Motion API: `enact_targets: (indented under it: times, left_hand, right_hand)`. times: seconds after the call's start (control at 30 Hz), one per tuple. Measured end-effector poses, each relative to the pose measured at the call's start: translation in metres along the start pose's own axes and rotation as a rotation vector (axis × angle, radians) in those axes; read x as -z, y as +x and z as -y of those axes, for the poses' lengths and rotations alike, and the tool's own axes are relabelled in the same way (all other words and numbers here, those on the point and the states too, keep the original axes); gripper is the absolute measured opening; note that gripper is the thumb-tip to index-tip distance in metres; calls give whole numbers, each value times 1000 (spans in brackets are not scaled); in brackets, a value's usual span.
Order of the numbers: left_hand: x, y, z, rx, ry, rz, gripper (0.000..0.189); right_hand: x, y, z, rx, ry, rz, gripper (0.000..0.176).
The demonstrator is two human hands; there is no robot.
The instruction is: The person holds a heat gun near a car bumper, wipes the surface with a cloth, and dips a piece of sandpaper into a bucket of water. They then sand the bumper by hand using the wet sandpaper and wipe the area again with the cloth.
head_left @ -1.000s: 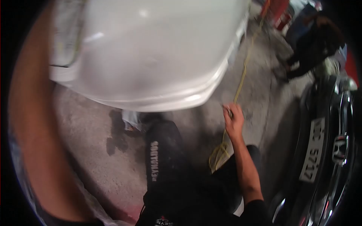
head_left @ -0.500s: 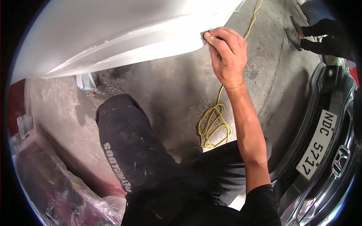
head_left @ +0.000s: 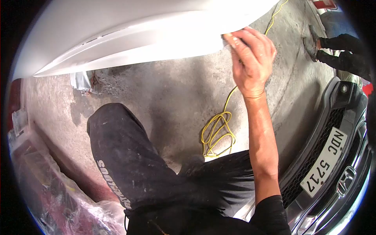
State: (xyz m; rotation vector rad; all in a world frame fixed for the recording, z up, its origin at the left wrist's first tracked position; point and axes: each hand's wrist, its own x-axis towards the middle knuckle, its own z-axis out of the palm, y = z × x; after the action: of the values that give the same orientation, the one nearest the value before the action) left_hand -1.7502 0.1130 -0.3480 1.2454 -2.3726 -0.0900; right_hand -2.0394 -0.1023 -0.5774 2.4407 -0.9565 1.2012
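Note:
A large white car body panel [head_left: 156,43], perhaps a bumper, fills the top of the head view, with a long crease running along it. At its lower right edge my right hand [head_left: 254,60] is closed, thumb and fingers pinching a small, thin dark grey piece that looks like sandpaper [head_left: 224,37]. Most of that piece is hidden under the fingers, and its tip rests against the panel's edge. Glare washes out the panel's surface beside the hand. My left hand is out of view.
A yellow cable [head_left: 217,133] lies coiled on the concrete floor [head_left: 176,98]. A black car front with a licence plate [head_left: 324,161] stands at the right. Plastic-wrapped red parts [head_left: 55,188] are at lower left. Another person's legs [head_left: 340,55] show at upper right.
My right hand has shifted slightly right and stays at the panel's edge with the sandpaper. The camera view has tilted a little, and the panel looks brighter.

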Motion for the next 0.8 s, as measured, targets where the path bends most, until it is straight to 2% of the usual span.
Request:
enact_targets:
  times: [0.1,0.23,0.37,0.4,0.5,0.53,0.67,0.8]
  left_hand:
    - [1,0,1,2,-4,3,37]
    - [-3,0,4,6,-7,6,36]
    - [1,-3,5,17,-1,1,35]
    - [1,-3,5,21,-4,-1,35]
    - [2,0,3,13,-7,2,34]
    - [4,0,3,8,-9,-4,34]
    - [8,-2,-1,-2,-11,-8,33]
    - [9,-3,-1,-1,-14,-4,33]
  right_hand:
    - [-1,4,5,-63,55,-14,41]
    - [6,7,18,37,-17,109,40]
    - [-4,-1,13,-121,58,-50,40]
    - [1,-1,23,-65,0,57,38]
    - [5,1,16,-58,-57,53,38]
    - [-1,-4,8,-153,-48,-20,38]
    - [9,4,37,-66,14,97,35]
    - [-3,4,16,-199,-59,-31,35]
